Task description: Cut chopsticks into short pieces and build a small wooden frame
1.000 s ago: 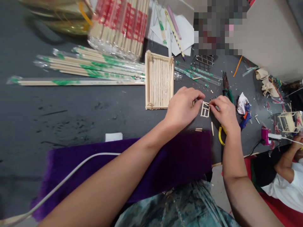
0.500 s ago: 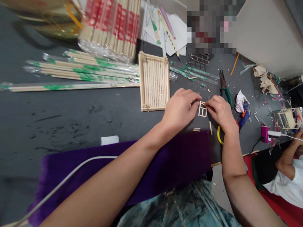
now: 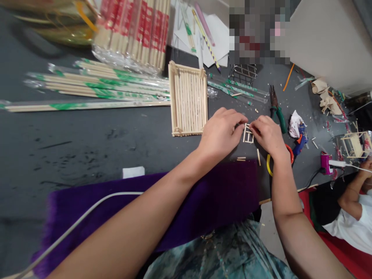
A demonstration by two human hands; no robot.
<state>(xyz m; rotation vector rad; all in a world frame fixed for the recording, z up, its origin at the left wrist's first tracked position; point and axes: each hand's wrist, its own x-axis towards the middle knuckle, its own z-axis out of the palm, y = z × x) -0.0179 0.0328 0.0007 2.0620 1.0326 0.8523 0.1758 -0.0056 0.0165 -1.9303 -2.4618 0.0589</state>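
Observation:
A tiny ladder-like frame of short wooden sticks [image 3: 248, 137] lies on the dark table between my hands. My left hand [image 3: 222, 130] is closed, thumb and forefinger pinched at the frame's upper left corner. From the other side my right hand [image 3: 269, 135] pinches a short stick at the frame's upper right; its fingertips partly hide that piece. Loose short sticks [image 3: 241, 159] lie just below, and one more stick [image 3: 258, 157] is under my right hand. Left of my left hand stands a shallow tray built of chopsticks [image 3: 190, 100].
Wrapped chopsticks [image 3: 110, 87] and a red-banded chopstick bundle [image 3: 133, 35] are at the upper left. Pliers [image 3: 277, 110], yellow-and-red-handled scissors [image 3: 269, 166] and a blue glue gun [image 3: 300, 142] lie rightward. A purple cloth [image 3: 226, 186] covers the near edge. Another person's arm [image 3: 354, 193] is far right.
My hands stay at the small frame, with only a slight shift of the right fingers toward its top. The whole view has moved a little.

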